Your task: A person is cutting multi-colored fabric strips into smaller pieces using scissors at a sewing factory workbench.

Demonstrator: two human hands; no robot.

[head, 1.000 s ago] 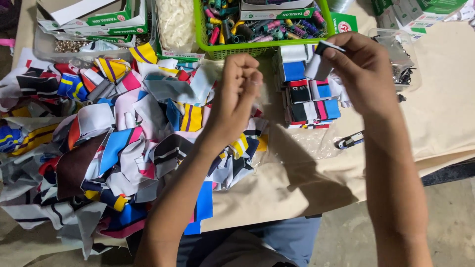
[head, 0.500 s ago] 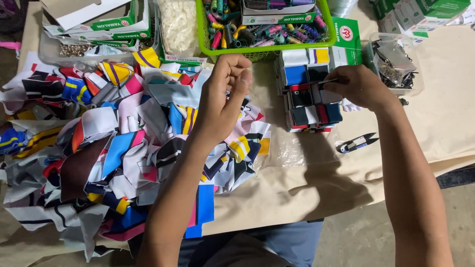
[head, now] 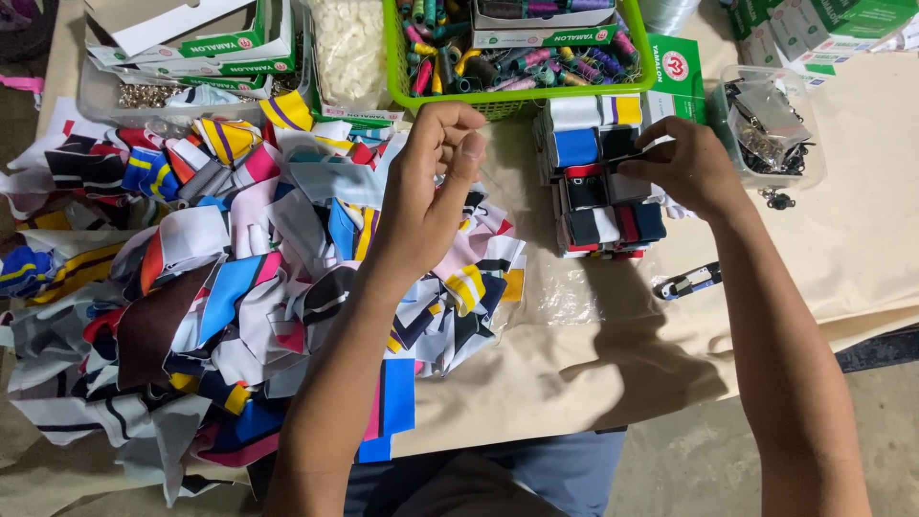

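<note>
Two hands working above worktop: left hand curled shut, contents hidden, over scraps; right hand pinching small dark piece at folded stack. Best keeping pinch firm, stack squared.

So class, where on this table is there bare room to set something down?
Bare tan covering lies right of the folded stack, below the clear tub, and along the front edge beside the small clip. The scrap pile and green basket crowd the left and back.

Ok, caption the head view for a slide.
Left hand raised over fabric scraps; right hand at stacked folded pieces.
</note>
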